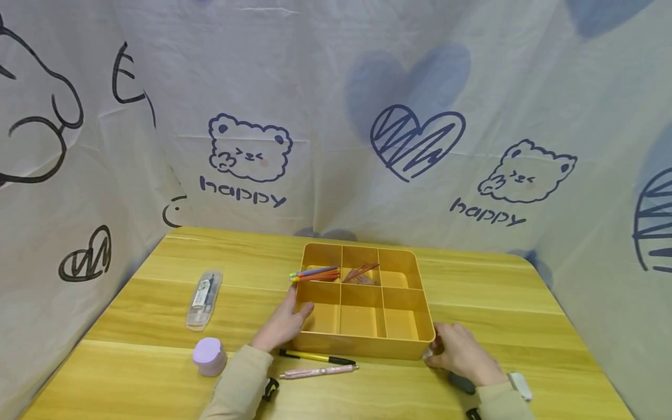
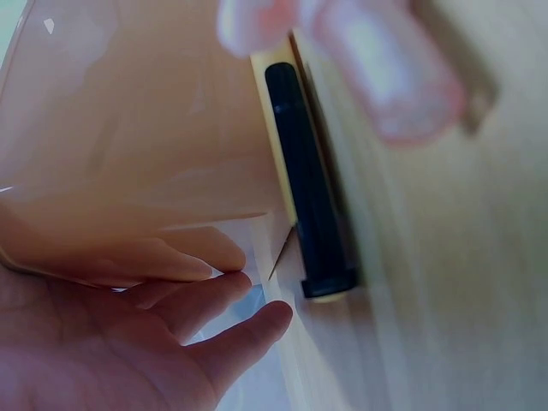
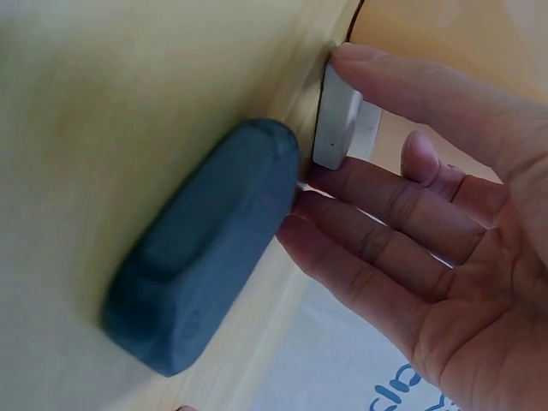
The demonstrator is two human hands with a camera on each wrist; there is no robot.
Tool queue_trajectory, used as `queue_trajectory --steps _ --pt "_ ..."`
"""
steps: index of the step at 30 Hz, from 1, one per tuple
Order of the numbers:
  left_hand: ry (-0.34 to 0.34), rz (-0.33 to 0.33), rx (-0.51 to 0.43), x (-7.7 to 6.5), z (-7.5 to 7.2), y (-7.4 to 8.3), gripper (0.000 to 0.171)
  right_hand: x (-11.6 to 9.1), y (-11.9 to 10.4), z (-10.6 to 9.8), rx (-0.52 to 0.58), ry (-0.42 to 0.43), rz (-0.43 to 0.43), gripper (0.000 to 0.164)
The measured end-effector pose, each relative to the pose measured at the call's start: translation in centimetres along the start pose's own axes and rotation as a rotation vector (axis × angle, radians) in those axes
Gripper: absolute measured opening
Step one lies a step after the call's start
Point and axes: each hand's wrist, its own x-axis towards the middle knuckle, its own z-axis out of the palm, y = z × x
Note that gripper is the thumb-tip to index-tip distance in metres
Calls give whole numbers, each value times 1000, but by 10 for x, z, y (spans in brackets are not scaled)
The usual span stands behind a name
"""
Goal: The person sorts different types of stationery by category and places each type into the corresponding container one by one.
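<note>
Hands, two, well apart: left hand [image 1: 283, 324] grips the left wall of the box [image 1: 362, 346]; right hand [image 1: 463, 353] pinches a white block [image 3: 336, 120]. Box: mid-table; white block just beside its near right corner. Step, seemingly: steadying box, taking white block. Next move: probably needs a lift clear of the wall. Near: yellow pen [image 1: 315, 357], pink pen [image 1: 318, 372]. Left: tub [image 1: 209, 356].

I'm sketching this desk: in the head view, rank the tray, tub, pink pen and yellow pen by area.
1. Tray
2. Tub
Pink pen and yellow pen: both smaller, too alike to rank.
</note>
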Motion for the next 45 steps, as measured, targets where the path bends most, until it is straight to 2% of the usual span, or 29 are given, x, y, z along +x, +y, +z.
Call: queue_trajectory --steps 6,16,25,32,36,41,45 --pt "-1 -2 10 0 0 -1 70 -1 3 -1 19 -6 -66 27" --pt "-10 -10 6 0 1 0 71 -3 10 0 21 66 -142 28" --pt "-8 -15 2 1 0 0 70 -5 19 3 91 109 -185 26" --pt "-20 -36 -4 0 0 0 71 -8 21 2 229 83 -139 25" --pt "-18 -39 2 0 0 -1 71 -8 22 2 264 70 -118 25" --pt "-15 -25 5 0 0 -1 71 -9 21 3 302 105 -76 23" --pt "-11 -24 6 0 0 -2 70 -9 17 2 346 177 12 24"
